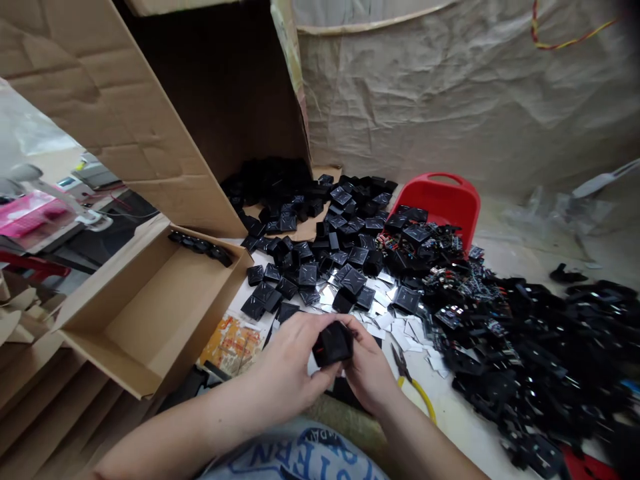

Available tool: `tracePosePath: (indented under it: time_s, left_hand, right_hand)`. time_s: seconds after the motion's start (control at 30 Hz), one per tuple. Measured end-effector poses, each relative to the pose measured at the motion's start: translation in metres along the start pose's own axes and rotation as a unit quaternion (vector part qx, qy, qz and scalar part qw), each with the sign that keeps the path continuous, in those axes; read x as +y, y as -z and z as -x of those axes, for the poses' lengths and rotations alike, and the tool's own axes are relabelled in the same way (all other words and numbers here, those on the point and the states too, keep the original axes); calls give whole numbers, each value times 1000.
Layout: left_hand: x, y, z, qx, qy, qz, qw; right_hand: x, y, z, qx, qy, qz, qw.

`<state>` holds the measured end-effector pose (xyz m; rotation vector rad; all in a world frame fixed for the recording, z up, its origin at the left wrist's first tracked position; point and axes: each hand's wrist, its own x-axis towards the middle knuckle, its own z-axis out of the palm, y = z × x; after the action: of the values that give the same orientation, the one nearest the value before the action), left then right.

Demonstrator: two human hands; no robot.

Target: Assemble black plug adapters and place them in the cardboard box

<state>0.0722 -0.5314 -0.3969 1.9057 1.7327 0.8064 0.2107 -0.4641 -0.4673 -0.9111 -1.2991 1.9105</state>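
Note:
Close to my body, my left hand [300, 353] and my right hand [367, 363] grip a small black plastic case [334, 343] between them. Its dark hollow side faces me, and a tiny red spot shows inside. Fingers of both hands wrap its sides, so part of it is hidden. Just right of my right hand lie pliers [413, 380] with yellow handles. Beyond my hands, many similar black cases [307, 275] are scattered over the white table, with small white and silvery flat pieces [400, 330] among them.
An open cardboard tray [145, 313] at left holds a row of black parts. Behind it stands a large cardboard box [185, 120] on its side. A red plastic bin [450, 207] spills small circuit boards [460, 283]. Black shaped parts [545, 360] are heaped at right.

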Motion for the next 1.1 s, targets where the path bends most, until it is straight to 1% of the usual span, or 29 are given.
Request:
tracePosePath:
  time_s: [0.07, 0.1, 0.17, 0.2, 0.27, 0.3, 0.37, 0.4, 0.43, 0.47, 0.5, 0.53, 0.6, 0.67, 0.7, 0.77, 0.83, 0.87, 0.93, 1.0, 1.07, 1.1]
  left_hand:
    - [-2, 2, 0, -25, -3, -97, 995]
    - [-4, 4, 0, -39, -2, -137, 990]
    - [-11, 14, -2, -57, 6, -180, 982]
    - [-18, 24, -4, -52, 19, -186, 981]
    - [-37, 52, -9, -8, 72, -185, 980]
    - [-50, 70, -12, 30, 118, -187, 975]
    - [-80, 108, -15, 85, 216, -195, 953]
    - [-96, 124, -17, 90, 259, -208, 939]
    - [-112, 138, -18, 75, 283, -227, 929]
    - [-128, 147, -20, 65, 294, -237, 923]
    - [-143, 153, -22, 57, 300, -247, 919]
    - [-156, 154, -24, 48, 301, -260, 916]
    - [-176, 146, -30, 38, 294, -287, 911]
    - [-186, 135, -36, 37, 283, -315, 905]
    - [-187, 130, -39, 40, 277, -328, 902]
    - [-182, 123, -42, 51, 263, -351, 897]
    - [-171, 119, -45, 57, 233, -368, 898]
    - [-164, 117, -46, 50, 209, -371, 903]
    - [-154, 110, -49, 10, 144, -363, 920]
    - [-151, 100, -52, -57, 74, -352, 931]
    - [-155, 89, -56, -116, 26, -365, 923]
    - [-159, 84, -58, -136, 14, -381, 914]
  right_hand:
    - [-3, -4, -2, 9, 48, 105, 993]
    - [-5, -7, -4, 7, 76, 163, 984]
    - [-9, -14, -5, -23, 116, 244, 963]
    - [-12, -16, -6, -46, 127, 261, 956]
    - [-14, -15, -7, -72, 138, 265, 952]
    - [-14, -12, -8, -70, 143, 265, 951]
    - [-10, -2, -11, -51, 149, 276, 948]
    - [-7, 4, -13, -43, 146, 284, 947]
    - [-2, 10, -15, -42, 142, 289, 946]
    - [3, 16, -16, -45, 136, 292, 945]
    - [8, 20, -16, -50, 132, 294, 945]
    - [12, 22, -16, -55, 131, 293, 945]
    - [17, 25, -14, -60, 138, 298, 943]
    - [20, 26, -10, -60, 150, 315, 935]
    - [21, 27, -9, -58, 159, 328, 929]
    - [22, 32, -7, -56, 178, 359, 914]
    - [22, 39, -7, -43, 200, 388, 899]
    - [21, 43, -7, -31, 210, 400, 891]
    - [16, 47, -7, -2, 220, 426, 878]
    - [8, 49, -6, 18, 222, 448, 866]
    - [-2, 51, -6, 29, 219, 473, 853]
    - [-6, 54, -6, 35, 216, 492, 843]
